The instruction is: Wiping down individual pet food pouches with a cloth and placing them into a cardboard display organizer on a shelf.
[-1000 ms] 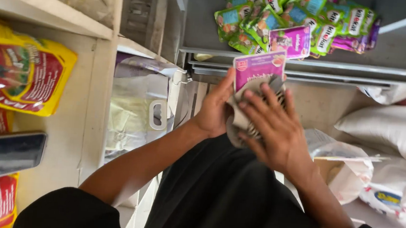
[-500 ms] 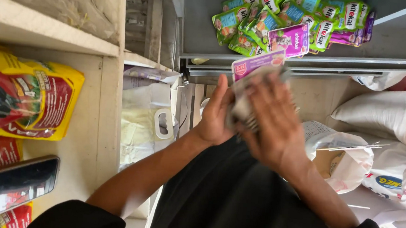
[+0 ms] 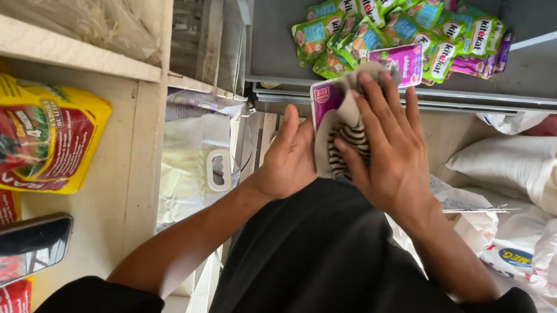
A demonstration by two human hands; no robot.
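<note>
1. Gripping a stack of purple pet-food pouches [image 3: 334, 124], the left hand [image 3: 291, 157] cupped its lower edge, fingers clenched behind.
2. The right hand [image 3: 388, 148] pressed splayed fingers on top; a firm squeeze seemed wise.
3. Loose green pouches [image 3: 395, 26] lay beyond the fingertips on the grey shelf [image 3: 536, 77].

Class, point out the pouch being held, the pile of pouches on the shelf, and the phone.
pouch [image 3: 327, 104]: head view, purple upper corner.
pile [image 3: 367, 37]: head view, green pouch.
phone [image 3: 9, 254]: head view, screen.

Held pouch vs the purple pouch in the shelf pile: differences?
The held pouch is gripped between the left hand and right hand, partly hidden; the purple pouch lies loose atop the pile. The held pouch shows a white, striped panel; the shelf one looks all purple. Both are small purple-topped sachets.
</note>
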